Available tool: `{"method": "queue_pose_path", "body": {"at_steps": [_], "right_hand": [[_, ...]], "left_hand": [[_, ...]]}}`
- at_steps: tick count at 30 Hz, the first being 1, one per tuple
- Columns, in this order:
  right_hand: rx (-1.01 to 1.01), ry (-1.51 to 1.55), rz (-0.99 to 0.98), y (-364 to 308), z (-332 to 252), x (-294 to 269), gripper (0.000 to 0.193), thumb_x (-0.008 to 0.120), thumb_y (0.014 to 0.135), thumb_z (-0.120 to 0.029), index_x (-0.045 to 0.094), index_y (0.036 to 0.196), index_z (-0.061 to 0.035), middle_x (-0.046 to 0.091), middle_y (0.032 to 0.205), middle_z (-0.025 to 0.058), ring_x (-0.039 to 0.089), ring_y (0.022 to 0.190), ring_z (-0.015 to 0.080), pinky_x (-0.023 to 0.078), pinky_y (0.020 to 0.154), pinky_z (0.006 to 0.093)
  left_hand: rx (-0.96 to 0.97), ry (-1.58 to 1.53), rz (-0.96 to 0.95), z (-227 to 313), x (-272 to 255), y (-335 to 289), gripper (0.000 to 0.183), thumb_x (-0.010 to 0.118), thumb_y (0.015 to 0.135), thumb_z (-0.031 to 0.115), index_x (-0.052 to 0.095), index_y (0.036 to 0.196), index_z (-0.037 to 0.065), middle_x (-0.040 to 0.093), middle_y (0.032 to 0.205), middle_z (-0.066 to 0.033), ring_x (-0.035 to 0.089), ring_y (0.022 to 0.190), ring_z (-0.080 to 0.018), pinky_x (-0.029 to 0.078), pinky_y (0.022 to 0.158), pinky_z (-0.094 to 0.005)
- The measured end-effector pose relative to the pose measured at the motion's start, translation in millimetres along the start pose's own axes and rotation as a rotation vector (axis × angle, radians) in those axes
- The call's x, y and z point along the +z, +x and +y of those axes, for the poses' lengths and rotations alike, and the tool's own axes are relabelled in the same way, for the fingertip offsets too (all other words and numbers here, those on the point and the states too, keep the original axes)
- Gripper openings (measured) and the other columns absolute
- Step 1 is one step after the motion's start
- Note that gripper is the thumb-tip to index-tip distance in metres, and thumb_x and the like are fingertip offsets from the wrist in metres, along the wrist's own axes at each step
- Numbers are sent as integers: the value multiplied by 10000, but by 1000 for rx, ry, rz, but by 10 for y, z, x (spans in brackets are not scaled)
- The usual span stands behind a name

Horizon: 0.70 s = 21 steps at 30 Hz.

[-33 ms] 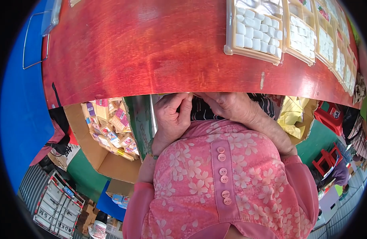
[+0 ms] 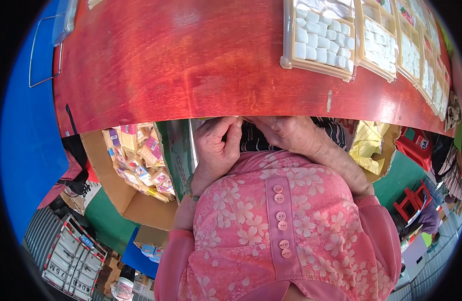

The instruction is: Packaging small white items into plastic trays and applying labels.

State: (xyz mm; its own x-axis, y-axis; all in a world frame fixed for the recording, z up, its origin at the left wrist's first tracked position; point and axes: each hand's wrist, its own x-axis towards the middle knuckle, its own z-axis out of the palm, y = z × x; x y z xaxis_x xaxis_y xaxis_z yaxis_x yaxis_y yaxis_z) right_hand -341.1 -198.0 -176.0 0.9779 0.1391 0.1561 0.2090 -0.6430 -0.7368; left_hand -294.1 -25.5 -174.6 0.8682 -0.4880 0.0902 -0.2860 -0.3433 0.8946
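Observation:
My left hand [image 2: 217, 145] is at the near edge of the red table [image 2: 201, 80], its thumb and fingers pressed together in a pinch. Close beside it, my right hand [image 2: 287, 132] bends in from the right with its fingers curled toward the left one. The table edge cuts off the fingertips, so whatever they pinch is hidden. Dark striped cloth [image 2: 261, 139] shows below the hands. At the far right of the table, a clear-lidded tan tray [image 2: 287, 59] holds many small white pillow-shaped pieces.
More such trays [image 2: 390, 76] line the table's right side. A cardboard box [image 2: 121, 193] of small colourful packets [image 2: 140, 160] stands left of my lap. Another box [image 2: 390, 155] with yellow paper [image 2: 367, 145] stands right. Red stools [image 2: 411, 200] are beyond.
The leftmost tray of white pieces has shifted very slightly to the left. My hands look the same.

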Motion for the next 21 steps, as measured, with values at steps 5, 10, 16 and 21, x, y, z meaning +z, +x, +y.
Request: {"method": "queue_pose_path", "body": {"at_steps": [5, 10, 16, 21], "right_hand": [[30, -79, -74, -29, 37, -23, 318, 663, 785, -60, 607, 1098, -80, 610, 966, 128, 615, 874, 296, 497, 727, 402], [26, 139, 40, -65, 150, 24, 303, 660, 791, -72, 609, 1089, -96, 614, 964, 118, 613, 883, 295, 495, 740, 393], [77, 22, -106, -12, 170, 41, 249, 643, 818, -151, 607, 1061, -115, 616, 969, 102, 605, 905, 295, 486, 769, 403], [-290, -516, -22, -52, 239, 122, 283, 625, 831, -250, 589, 1082, -125, 602, 986, 101, 588, 937, 294, 478, 798, 424]], "left_hand": [[-12, 29, -24, -7, 50, -34, 150, 635, 788, -23, 656, 937, -15, 661, 786, -146, 657, 713, -228, 496, 647, -300], [-211, -160, -20, 26, 112, -84, 135, 630, 820, 4, 662, 951, -7, 677, 835, -127, 660, 741, -228, 502, 670, -293], [-831, -1192, 85, -165, 92, -109, 226, 538, 891, 71, 573, 1096, -17, 643, 1015, -127, 628, 878, -212, 502, 752, -316], [-941, -1521, 145, -406, 106, -234, 246, 506, 912, 84, 538, 1145, 9, 627, 1067, -124, 620, 918, -221, 516, 756, -340]]}}
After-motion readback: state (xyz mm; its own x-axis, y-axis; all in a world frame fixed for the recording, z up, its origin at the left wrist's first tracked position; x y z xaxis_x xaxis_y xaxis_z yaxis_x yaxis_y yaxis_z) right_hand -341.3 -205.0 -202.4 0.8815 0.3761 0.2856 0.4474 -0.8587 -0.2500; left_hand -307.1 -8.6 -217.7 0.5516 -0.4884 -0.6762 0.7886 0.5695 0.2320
